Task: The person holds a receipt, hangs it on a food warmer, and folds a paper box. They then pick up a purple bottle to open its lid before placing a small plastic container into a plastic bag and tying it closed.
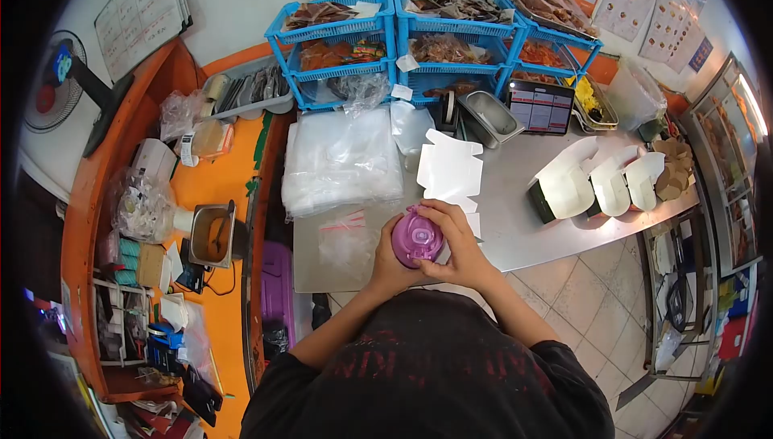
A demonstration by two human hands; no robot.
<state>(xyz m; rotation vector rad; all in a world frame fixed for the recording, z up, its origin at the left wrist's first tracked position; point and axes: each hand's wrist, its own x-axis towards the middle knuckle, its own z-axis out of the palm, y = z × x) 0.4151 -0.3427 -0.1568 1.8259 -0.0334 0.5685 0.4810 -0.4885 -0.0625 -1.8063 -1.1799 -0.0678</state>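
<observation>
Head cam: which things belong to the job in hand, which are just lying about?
In the job:
- purple container, held
- left hand, around its side
- right hand, at its lid

Apparently just lying about:
- flat white carton
- clear bags
- tablet
- metal pan
- fan

The person wears a black T-shirt (378,411). It looks soft and loose, and it has a few folds. Dark red letters (439,366) go in a row across the front. They look faded and patchy, and they are too dim to read well. Little red specks (386,334) show up near the letters. The left sleeve (283,379) and the right sleeve (572,366) are short and black, just like the rest. Both arms come out bare below them. The left hand (389,260) and the right hand (459,247) are bare too.
</observation>
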